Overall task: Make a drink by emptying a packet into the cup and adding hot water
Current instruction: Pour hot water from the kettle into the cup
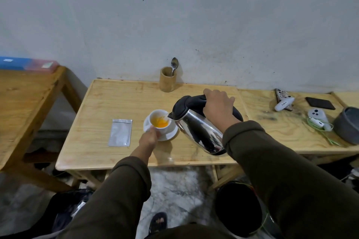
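A white cup (164, 128) stands on a white saucer (171, 135) in the middle of the wooden table (93, 153). Orange liquid fills the cup partway. My left hand (150, 137) grips the cup's near side. My right hand (218, 105) is closed round the black handle of a steel kettle (200, 132). The kettle is tilted left with its spout at the cup's rim. A silver packet (120, 132) lies flat on the table left of the saucer.
A bamboo holder (168, 82) with a spoon (174, 65) stands at the back by the wall. At the right lie a phone, a white device, a dark wallet (320, 103), a cable and a grey bowl (347, 124). Another wooden table (25, 99) stands left; a black bin (239, 205) sits below.
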Demonstrator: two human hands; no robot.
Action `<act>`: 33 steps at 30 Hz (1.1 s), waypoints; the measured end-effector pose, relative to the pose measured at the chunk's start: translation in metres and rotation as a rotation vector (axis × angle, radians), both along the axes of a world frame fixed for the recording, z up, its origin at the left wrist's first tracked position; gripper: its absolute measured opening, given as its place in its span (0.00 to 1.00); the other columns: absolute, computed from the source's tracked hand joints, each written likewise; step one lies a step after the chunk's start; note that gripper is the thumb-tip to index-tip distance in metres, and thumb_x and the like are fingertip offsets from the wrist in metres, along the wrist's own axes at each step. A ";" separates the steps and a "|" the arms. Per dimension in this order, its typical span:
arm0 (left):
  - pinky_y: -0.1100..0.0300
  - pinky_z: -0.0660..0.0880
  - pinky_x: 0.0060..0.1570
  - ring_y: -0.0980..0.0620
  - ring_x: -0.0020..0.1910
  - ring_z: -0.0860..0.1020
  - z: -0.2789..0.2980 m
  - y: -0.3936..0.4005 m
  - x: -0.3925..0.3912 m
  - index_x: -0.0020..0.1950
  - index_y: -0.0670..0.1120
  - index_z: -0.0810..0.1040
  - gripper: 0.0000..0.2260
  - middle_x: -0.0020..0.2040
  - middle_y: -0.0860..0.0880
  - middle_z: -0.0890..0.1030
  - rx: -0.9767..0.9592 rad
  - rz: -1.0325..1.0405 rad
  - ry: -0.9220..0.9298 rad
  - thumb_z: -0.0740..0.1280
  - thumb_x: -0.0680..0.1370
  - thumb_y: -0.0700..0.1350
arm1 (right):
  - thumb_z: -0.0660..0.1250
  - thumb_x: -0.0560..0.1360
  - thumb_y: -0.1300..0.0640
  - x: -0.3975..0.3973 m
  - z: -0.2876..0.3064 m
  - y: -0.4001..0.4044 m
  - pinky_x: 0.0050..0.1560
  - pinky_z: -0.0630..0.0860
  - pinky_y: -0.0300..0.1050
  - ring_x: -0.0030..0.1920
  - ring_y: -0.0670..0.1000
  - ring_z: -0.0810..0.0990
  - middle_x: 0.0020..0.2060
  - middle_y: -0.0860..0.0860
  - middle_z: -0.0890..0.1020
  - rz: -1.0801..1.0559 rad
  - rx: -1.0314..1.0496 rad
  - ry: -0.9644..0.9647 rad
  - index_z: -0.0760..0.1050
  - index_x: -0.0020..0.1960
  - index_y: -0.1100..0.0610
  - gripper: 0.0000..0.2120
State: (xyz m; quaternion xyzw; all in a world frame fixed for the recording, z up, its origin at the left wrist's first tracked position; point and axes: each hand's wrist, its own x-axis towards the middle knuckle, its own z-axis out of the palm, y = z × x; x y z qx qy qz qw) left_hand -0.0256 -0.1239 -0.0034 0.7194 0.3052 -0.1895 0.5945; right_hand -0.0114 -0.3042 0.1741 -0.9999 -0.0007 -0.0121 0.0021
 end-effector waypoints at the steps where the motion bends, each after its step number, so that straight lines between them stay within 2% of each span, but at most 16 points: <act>1: 0.45 0.71 0.66 0.39 0.63 0.74 -0.009 0.004 0.004 0.66 0.39 0.74 0.33 0.65 0.37 0.76 -0.050 0.032 0.008 0.49 0.77 0.63 | 0.59 0.74 0.66 0.000 0.000 0.000 0.54 0.67 0.56 0.51 0.59 0.73 0.41 0.54 0.70 0.001 -0.002 -0.001 0.69 0.57 0.57 0.13; 4: 0.44 0.71 0.66 0.39 0.62 0.75 -0.068 0.018 0.028 0.65 0.38 0.74 0.36 0.64 0.37 0.76 -0.131 0.105 0.019 0.52 0.71 0.64 | 0.59 0.74 0.66 0.001 -0.001 0.000 0.53 0.68 0.56 0.46 0.57 0.70 0.41 0.54 0.70 0.001 -0.008 -0.010 0.69 0.57 0.57 0.13; 7: 0.49 0.72 0.64 0.41 0.61 0.75 -0.031 0.014 0.019 0.67 0.38 0.71 0.29 0.63 0.38 0.77 -0.225 0.163 0.065 0.54 0.75 0.57 | 0.60 0.74 0.66 0.002 -0.002 0.000 0.54 0.68 0.55 0.48 0.57 0.72 0.41 0.54 0.70 0.000 -0.008 -0.009 0.69 0.57 0.57 0.13; 9: 0.54 0.73 0.57 0.43 0.60 0.75 -0.005 0.009 0.012 0.69 0.38 0.69 0.25 0.63 0.38 0.77 -0.289 0.191 0.075 0.53 0.79 0.53 | 0.60 0.74 0.65 0.002 -0.002 0.000 0.55 0.68 0.56 0.51 0.58 0.74 0.41 0.54 0.70 0.000 0.000 -0.011 0.70 0.57 0.57 0.13; 14: 0.56 0.70 0.54 0.45 0.59 0.74 -0.003 0.008 0.012 0.70 0.39 0.68 0.22 0.65 0.39 0.76 -0.351 0.213 0.084 0.54 0.80 0.49 | 0.59 0.74 0.66 0.003 -0.003 0.001 0.54 0.68 0.56 0.49 0.58 0.73 0.41 0.54 0.70 0.002 -0.006 -0.009 0.70 0.57 0.57 0.12; 22: 0.56 0.71 0.51 0.47 0.55 0.74 -0.013 0.011 0.017 0.69 0.38 0.70 0.23 0.63 0.40 0.77 -0.344 0.210 0.108 0.53 0.80 0.51 | 0.60 0.74 0.65 0.004 -0.003 -0.001 0.54 0.68 0.55 0.51 0.59 0.74 0.41 0.54 0.70 -0.003 -0.006 0.005 0.70 0.57 0.56 0.13; 26: 0.56 0.71 0.52 0.46 0.57 0.75 -0.014 0.009 0.018 0.69 0.38 0.69 0.22 0.64 0.39 0.77 -0.354 0.221 0.100 0.53 0.80 0.50 | 0.60 0.74 0.65 0.004 -0.003 0.000 0.54 0.68 0.55 0.51 0.59 0.74 0.41 0.54 0.70 0.000 -0.001 -0.001 0.70 0.57 0.57 0.13; 29: 0.56 0.71 0.52 0.44 0.63 0.75 -0.015 0.009 0.018 0.70 0.38 0.68 0.23 0.64 0.39 0.77 -0.357 0.232 0.100 0.53 0.80 0.51 | 0.60 0.74 0.65 0.004 -0.003 0.000 0.54 0.68 0.56 0.51 0.59 0.74 0.41 0.54 0.70 0.003 0.003 -0.006 0.70 0.57 0.57 0.13; 33: 0.56 0.71 0.51 0.45 0.59 0.75 -0.014 0.009 0.018 0.69 0.38 0.69 0.23 0.63 0.39 0.78 -0.349 0.232 0.099 0.53 0.80 0.51 | 0.60 0.74 0.66 0.003 -0.002 0.000 0.54 0.68 0.56 0.51 0.59 0.74 0.41 0.54 0.70 0.002 0.005 -0.006 0.70 0.57 0.57 0.13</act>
